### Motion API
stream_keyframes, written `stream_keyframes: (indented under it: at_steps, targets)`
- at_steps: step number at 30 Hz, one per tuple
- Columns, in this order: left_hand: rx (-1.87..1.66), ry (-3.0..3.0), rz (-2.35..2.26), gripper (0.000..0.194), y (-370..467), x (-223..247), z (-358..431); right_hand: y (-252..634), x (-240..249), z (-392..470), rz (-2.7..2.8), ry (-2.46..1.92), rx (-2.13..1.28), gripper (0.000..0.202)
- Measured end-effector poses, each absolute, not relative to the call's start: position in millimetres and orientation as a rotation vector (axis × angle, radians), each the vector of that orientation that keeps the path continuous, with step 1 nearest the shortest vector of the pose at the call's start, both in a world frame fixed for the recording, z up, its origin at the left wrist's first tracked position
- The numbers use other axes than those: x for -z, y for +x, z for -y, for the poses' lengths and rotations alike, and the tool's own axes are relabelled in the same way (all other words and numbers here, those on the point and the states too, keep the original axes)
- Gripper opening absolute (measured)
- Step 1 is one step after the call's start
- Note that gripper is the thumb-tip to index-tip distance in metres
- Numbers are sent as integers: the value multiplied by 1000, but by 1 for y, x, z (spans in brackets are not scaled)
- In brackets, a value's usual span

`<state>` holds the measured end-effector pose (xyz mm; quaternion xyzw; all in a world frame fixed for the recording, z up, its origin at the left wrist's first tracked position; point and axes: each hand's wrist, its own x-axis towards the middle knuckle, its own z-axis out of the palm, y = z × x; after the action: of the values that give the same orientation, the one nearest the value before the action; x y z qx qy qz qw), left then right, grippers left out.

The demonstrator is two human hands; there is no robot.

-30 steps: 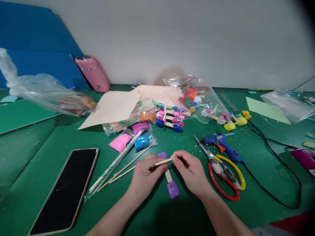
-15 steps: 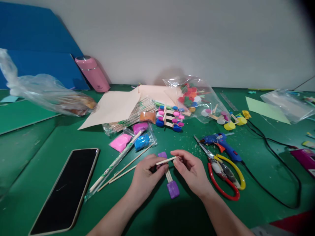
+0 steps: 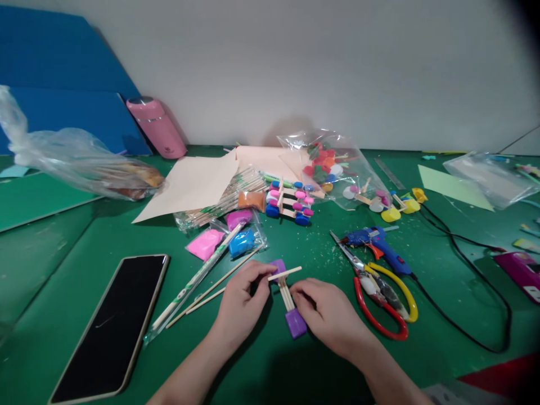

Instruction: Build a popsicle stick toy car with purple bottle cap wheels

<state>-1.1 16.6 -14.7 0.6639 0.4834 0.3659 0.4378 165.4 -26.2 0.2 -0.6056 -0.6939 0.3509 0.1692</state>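
Observation:
My left hand (image 3: 246, 295) pinches one end of a short wooden stick (image 3: 290, 273), which points right above the table. Beneath it lies a clay-and-stick piece (image 3: 286, 293): several thin sticks side by side between a purple clay block (image 3: 296, 323) at the near end and another purple block at the far end, partly behind the short stick. My right hand (image 3: 327, 309) has its fingers curled together at the right edge of these sticks, beside the near block. Its fingertips are partly hidden. To its right lie red-and-yellow-handled pliers (image 3: 382, 298) and a blue glue gun (image 3: 377, 246).
A phone (image 3: 113, 326) lies at the left, near loose sticks (image 3: 215, 287) and bagged clay (image 3: 205, 243). Farther back are colourful stick-and-clay models (image 3: 291, 201), paper (image 3: 194, 180), a clear bag (image 3: 337, 163) and a pink bottle (image 3: 158, 128). The glue gun's cord (image 3: 459, 332) loops at right.
My right hand has let go of the short stick's right end and come down to the clay-and-stick piece. My left hand still holds the stick and has shifted slightly left.

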Motion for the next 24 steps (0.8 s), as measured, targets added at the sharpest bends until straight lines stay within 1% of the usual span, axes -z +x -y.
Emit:
stream_keyframes:
  at_steps: [7,15,20,24]
  targets:
    - [-922,1663,-1186,24,-1,15,-18,163,-3,26,2002,-1740,-1010,23]
    - [-932,1658,-1173,21,-3,18,-16,164,-1,24,1967,-1684,-1008,22]
    - [-911,1684,-1181,21,-1,19,-14,169,2,25,1564,-1639,-1048,16]
    - [-881,1638,-1145,23,3,17,-13,169,-3,23,1340,-1521,-1148,28]
